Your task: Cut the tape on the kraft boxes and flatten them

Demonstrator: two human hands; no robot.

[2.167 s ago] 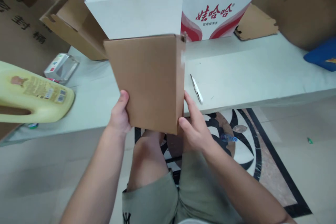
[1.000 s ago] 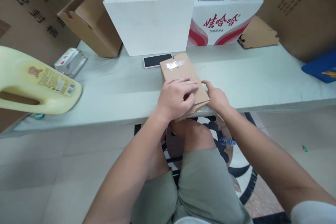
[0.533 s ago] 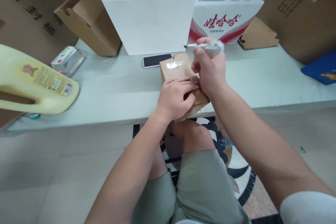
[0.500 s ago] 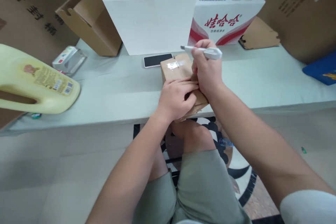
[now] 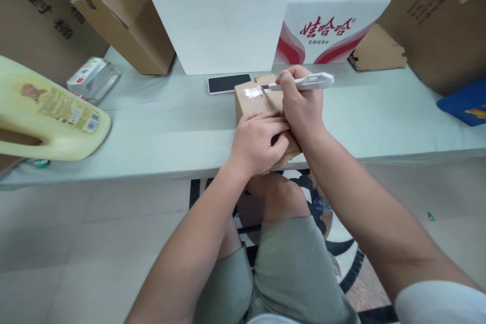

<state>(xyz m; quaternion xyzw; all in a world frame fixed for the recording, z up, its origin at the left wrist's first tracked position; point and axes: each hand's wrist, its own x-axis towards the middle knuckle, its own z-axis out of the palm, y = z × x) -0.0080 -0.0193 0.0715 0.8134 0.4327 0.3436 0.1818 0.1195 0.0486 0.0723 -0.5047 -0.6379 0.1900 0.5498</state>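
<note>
The white carton [image 5: 330,35] reads 娃哈哈 饮用纯净水; the brown carton [image 5: 23,25], 封桶.

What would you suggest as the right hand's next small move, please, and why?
Probably draw the white cutter lightly along the clear tape: the right hand grips it with the blade tip at or just above the tape's edge, while the left hand rests on the cardboard box.

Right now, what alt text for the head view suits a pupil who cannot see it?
The right hand holds a knife, tip at the clear tape on a brown box; the left hand rests on the box. A phone lies beyond, on a pale table.
</note>
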